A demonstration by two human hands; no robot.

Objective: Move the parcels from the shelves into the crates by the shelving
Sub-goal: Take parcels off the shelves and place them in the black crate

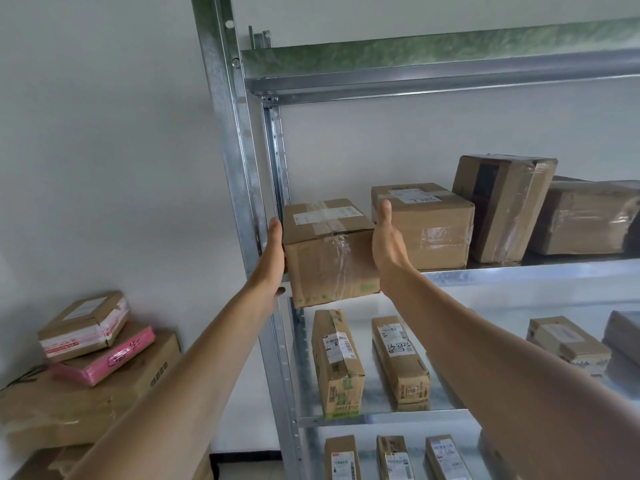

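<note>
Our cardboard parcel (329, 251) points lengthwise into the shelf (519, 271). Our left hand (273, 258) and right hand (389, 247), held flat, press its sides.

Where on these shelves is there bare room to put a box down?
Bare metal shows on the middle shelf, between the long parcel and the small box at right. The upper shelf is crowded: four boxes stand close together.

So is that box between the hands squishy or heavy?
Probably stiff: the cardboard box shows straight edges with the left hand and right hand pressing its sides. Maybe slippery where shiny tape crosses it. Likely not very heavy, since flat palms seem to carry it.
</note>
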